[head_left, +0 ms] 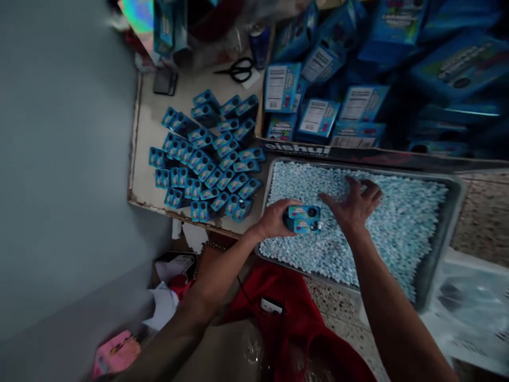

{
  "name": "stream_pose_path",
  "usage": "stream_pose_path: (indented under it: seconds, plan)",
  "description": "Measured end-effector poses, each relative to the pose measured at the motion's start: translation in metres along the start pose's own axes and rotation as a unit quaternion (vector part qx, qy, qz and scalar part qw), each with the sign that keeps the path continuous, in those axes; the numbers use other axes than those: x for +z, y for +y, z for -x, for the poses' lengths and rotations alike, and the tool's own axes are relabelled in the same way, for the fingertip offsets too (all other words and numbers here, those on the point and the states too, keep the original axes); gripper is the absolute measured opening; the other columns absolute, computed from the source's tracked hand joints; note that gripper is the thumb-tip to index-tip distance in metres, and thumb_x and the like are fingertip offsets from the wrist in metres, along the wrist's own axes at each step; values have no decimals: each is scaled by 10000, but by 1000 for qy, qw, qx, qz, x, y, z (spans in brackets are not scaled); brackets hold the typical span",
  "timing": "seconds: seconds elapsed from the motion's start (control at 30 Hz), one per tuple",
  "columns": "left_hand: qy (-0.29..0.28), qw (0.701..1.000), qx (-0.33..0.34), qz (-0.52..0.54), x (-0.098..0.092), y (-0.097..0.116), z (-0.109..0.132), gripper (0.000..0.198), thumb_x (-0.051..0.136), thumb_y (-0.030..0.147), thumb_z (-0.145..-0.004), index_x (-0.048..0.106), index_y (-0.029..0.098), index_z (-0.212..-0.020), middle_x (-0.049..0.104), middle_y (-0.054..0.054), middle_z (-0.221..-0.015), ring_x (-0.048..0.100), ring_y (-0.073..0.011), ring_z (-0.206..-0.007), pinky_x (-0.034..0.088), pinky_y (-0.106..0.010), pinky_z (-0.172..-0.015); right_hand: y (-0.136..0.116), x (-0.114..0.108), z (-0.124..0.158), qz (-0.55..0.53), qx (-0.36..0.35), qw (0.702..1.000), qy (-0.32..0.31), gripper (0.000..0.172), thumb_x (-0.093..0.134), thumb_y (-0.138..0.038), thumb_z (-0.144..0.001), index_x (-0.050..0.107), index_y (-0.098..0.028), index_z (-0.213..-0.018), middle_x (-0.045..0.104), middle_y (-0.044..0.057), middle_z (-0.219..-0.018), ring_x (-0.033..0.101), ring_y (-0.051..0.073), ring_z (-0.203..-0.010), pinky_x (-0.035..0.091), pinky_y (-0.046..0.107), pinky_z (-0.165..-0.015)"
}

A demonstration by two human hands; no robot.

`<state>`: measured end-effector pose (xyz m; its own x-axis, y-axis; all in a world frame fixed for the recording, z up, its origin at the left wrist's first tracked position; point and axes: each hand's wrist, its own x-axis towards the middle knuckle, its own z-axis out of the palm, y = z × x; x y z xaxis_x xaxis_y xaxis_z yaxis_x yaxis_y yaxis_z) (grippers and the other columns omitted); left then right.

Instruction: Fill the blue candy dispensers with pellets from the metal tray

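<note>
Two small blue boxes (304,218) with round holes in their tops are held side by side in my left hand (276,218), over the left part of a metal tray (457,212). Pale blue candies (405,228) fill much of that tray. My right hand (356,204) is over the candies, fingers spread and bent, with nothing visible in it. Several similar blue boxes (207,170) stand grouped on the table to the left of the tray.
A large carton (294,147) full of bigger blue boxes (318,116) borders the tray's far side. Black scissors (240,70), a dark can (259,45) and a dark flat object (165,82) lie toward the table's back. A wall (67,159) rises at left.
</note>
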<state>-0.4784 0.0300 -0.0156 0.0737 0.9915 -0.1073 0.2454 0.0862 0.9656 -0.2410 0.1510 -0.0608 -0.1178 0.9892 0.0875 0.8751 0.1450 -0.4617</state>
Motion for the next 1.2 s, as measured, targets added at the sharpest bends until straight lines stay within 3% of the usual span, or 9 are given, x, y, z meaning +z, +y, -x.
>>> stream_pose_path:
  seconds: [0.2, 0.3, 0.4, 0.47, 0.67, 0.73, 0.9, 1.03, 1.2]
  plan:
    - [123, 992, 30, 1, -18, 10, 16, 768, 911, 366, -727, 586, 228, -1409, 696, -146, -1441, 685, -351, -1349, 554, -547, -1163, -44, 16, 26, 28, 2, 997, -78, 530, 662, -580, -871, 774, -188, -1210, 666, 230, -1297, 579, 425, -1219, 460, 616, -1038]
    - [126, 990, 40, -42, -29, 8, 13, 746, 910, 322, -712, 601, 227, -1384, 715, -125, -1411, 697, -348, -1320, 557, -546, -1159, -39, 3, 29, -90, 96, 981, -140, 390, 714, -480, -751, 766, -202, -1019, 724, 172, -1150, 635, 373, -1152, 501, 519, -1019]
    - [132, 987, 45, -78, -31, 6, 8, 747, 905, 265, -697, 608, 237, -1382, 718, -96, -1406, 701, -340, -1303, 568, -532, -1150, -31, -20, 24, -309, 285, 882, -213, 384, 793, -484, -598, 688, -236, -872, 714, 82, -915, 662, 298, -934, 543, 417, -839]
    - [124, 985, 48, -110, -27, 7, 5, 748, 896, 213, -681, 613, 238, -1373, 724, -91, -1395, 703, -338, -1298, 574, -521, -1140, -32, -38, 24, -416, 339, 806, -249, 416, 796, -548, -581, 650, -251, -833, 675, 39, -795, 632, 240, -762, 519, 356, -685]
    - [72, 981, 35, -175, 1, 22, -2, 752, 896, 134, -615, 644, 206, -1320, 754, -110, -1324, 724, -331, -1260, 581, -461, -1109, -70, -82, 39, -630, 241, 719, -168, 413, 583, -687, -809, 576, -274, -805, 680, 42, -862, 673, 226, -804, 573, 388, -749]
    - [65, 985, 20, -159, 11, 30, -2, 739, 907, 177, -623, 650, 200, -1316, 762, -104, -1299, 741, -316, -1220, 593, -430, -1073, -85, -89, 43, -662, 168, 724, -97, 370, 547, -625, -870, 558, -269, -769, 662, 58, -867, 675, 252, -857, 575, 445, -835]
    - [-22, 993, -35, -110, 26, 41, 1, 724, 964, 325, -586, 687, 224, -1247, 803, -10, -1042, 786, -257, -943, 619, -346, -877, -107, -96, 51, -577, 114, 804, 86, 343, 473, -500, -912, 502, -263, -665, 589, 75, -822, 608, 258, -828, 518, 468, -852]
    - [20, 993, -47, -105, 37, 40, 6, 731, 961, 319, -588, 682, 209, -1254, 807, -35, -1073, 787, -274, -987, 616, -352, -890, -109, -99, 52, -615, 119, 775, 84, 283, 516, -400, -934, 525, -254, -692, 561, 42, -816, 540, 198, -690, 470, 397, -721]
    - [27, 995, -37, -90, 50, 35, 9, 713, 953, 312, -602, 675, 219, -1252, 803, -44, -1149, 783, -280, -1041, 623, -392, -954, -104, -104, 45, -621, 112, 774, 47, 358, 404, -523, -1019, 528, -270, -797, 535, 33, -769, 557, 207, -684, 493, 395, -685]
